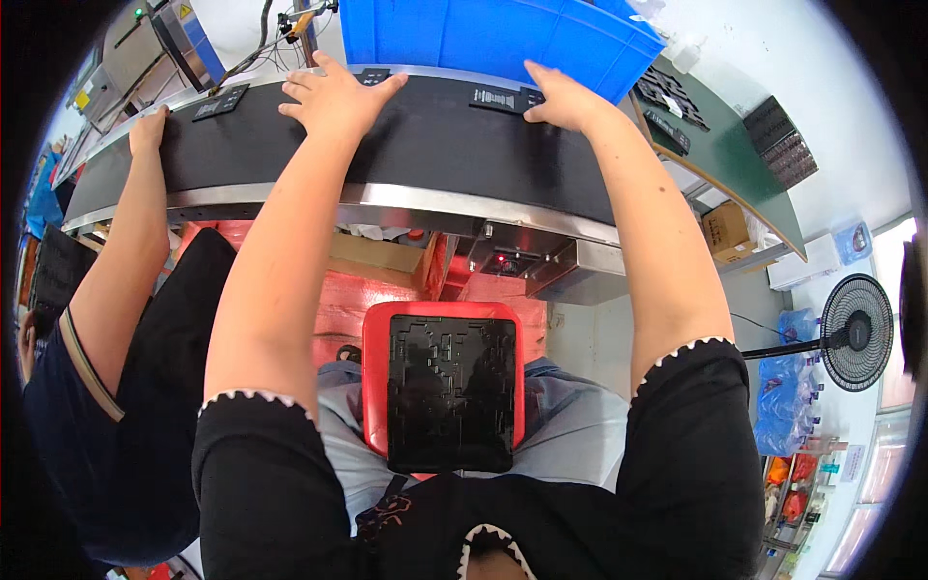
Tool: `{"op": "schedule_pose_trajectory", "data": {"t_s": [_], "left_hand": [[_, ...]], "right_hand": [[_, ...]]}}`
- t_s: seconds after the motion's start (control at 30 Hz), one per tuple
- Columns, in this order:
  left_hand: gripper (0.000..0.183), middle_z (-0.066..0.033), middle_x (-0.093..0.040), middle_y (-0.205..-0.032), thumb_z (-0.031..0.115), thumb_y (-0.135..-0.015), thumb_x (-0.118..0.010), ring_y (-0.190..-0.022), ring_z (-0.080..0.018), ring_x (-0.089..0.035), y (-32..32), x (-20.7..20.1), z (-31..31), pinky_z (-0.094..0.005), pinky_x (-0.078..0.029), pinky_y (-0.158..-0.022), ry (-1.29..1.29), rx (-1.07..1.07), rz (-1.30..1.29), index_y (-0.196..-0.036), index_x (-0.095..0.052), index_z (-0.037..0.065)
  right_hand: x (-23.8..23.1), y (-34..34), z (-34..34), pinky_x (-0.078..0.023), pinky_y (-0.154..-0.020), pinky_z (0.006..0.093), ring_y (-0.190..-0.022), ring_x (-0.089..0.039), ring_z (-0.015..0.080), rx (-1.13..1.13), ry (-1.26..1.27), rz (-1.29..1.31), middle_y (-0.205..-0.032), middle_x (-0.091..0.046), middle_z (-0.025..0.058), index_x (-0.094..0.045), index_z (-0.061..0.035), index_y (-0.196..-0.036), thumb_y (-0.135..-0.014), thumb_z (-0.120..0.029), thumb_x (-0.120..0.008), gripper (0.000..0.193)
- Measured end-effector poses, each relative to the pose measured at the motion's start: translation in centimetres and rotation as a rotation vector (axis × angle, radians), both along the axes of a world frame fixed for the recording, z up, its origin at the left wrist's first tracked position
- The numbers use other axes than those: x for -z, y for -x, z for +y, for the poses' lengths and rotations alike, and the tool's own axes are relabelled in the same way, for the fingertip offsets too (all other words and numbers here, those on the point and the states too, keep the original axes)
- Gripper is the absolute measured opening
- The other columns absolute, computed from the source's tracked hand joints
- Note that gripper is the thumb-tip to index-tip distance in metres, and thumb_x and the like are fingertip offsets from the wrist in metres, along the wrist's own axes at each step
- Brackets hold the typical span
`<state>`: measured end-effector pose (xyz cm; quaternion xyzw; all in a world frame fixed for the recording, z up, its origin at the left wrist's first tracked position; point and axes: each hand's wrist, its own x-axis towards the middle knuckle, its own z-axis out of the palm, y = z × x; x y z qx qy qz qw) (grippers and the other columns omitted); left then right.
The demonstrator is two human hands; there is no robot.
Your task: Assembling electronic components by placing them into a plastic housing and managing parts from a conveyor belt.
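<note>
Both my arms reach forward over a black conveyor belt [425,145]. My left hand [333,97] is open, fingers spread, beside a small flat black piece [374,75] at the belt's far edge; I cannot tell whether it touches it. My right hand [565,101] is open too, thumb and fingers apart, at the right end of a flat black rectangular piece with white printing [498,99]. Another such flat piece [220,102] lies farther left on the belt. A co-worker's hand [148,130] rests near the belt's far left edge.
A large blue bin [454,39] stands behind the belt. On the right, a green table [735,145] carries black trays [781,143] and loose black pieces. Between my knees a black moulded tray [451,391] lies on a red stool [377,387]. A black fan [855,332] stands at right.
</note>
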<state>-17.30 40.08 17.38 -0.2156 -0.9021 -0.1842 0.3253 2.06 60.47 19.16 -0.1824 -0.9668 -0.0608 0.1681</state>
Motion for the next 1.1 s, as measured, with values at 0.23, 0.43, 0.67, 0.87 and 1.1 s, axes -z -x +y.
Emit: {"op": "schedule_pose_trajectory", "data": {"t_s": [0.23, 0.43, 0.67, 0.87, 1.1], "left_hand": [[0.076, -0.0183, -0.061, -0.114, 0.068, -0.061, -0.065, -0.110, -0.0354, -0.056, -0.3, -2.5, 0.8, -0.0445, -0.042, -0.093, 0.207, 0.270, -0.400, -0.104, -0.066, 0.005], [0.067, -0.0185, -0.060, -0.113, 0.043, -0.065, -0.076, -0.106, -0.0370, -0.055, -5.4, 0.4, -8.6, -0.0435, -0.046, -0.088, -0.090, 0.831, 0.127, -0.117, -0.058, 0.004], [0.090, -0.0215, -0.039, -0.133, 0.024, -0.054, -0.082, -0.120, -0.0382, -0.041, -16.5, 6.0, -21.7, -0.0466, -0.034, -0.100, 0.012, 1.072, -0.232, -0.131, -0.041, 0.002], [0.093, -0.0210, -0.035, -0.135, 0.026, -0.058, -0.079, -0.124, -0.0384, -0.036, -17.8, 12.4, -23.2, -0.0457, -0.030, -0.104, 0.285, 1.163, -0.493, -0.134, -0.032, 0.000], [0.079, -0.0157, -0.028, -0.145, 0.021, -0.065, -0.073, -0.137, -0.0329, -0.022, -17.4, 17.1, -22.6, -0.0538, -0.021, -0.109, 0.677, 1.158, -0.488, -0.132, -0.039, 0.000]], "right_hand": [[-4.7, -4.3, -2.4, -0.048, -0.062, 0.0358, -0.069, -0.062, 0.0238, 0.076, -0.238, 0.071, -0.069, -0.064, 0.0090, -0.065, -0.0022, -0.076, -0.069, -0.037, -0.074, 0.037], [-1.8, -13.3, -19.0, -0.032, -0.051, 0.0227, -0.057, -0.037, 0.0049, 0.180, 0.598, 0.405, -0.058, -0.044, -0.0035, -0.057, -0.0035, -0.066, -0.076, -0.035, -0.074, 0.037], [17.9, -20.1, -26.8, -0.041, -0.053, 0.0344, -0.053, -0.050, 0.0210, 0.426, 1.147, 0.250, -0.055, -0.052, 0.0105, -0.058, 0.0012, -0.069, -0.081, -0.033, -0.067, 0.038], [20.1, -19.8, -31.9, -0.049, -0.066, 0.0425, -0.075, -0.061, 0.0333, 0.448, 0.769, 0.043, -0.077, -0.060, 0.0166, -0.053, 0.0002, -0.111, -0.083, -0.036, -0.062, 0.047], [19.2, -21.9, -34.2, -0.040, -0.094, 0.0472, -0.117, -0.045, 0.0322, 0.142, 0.551, -0.075, -0.130, -0.044, 0.0158, -0.040, -0.0024, -0.131, -0.082, -0.029, -0.060, 0.059]]}}
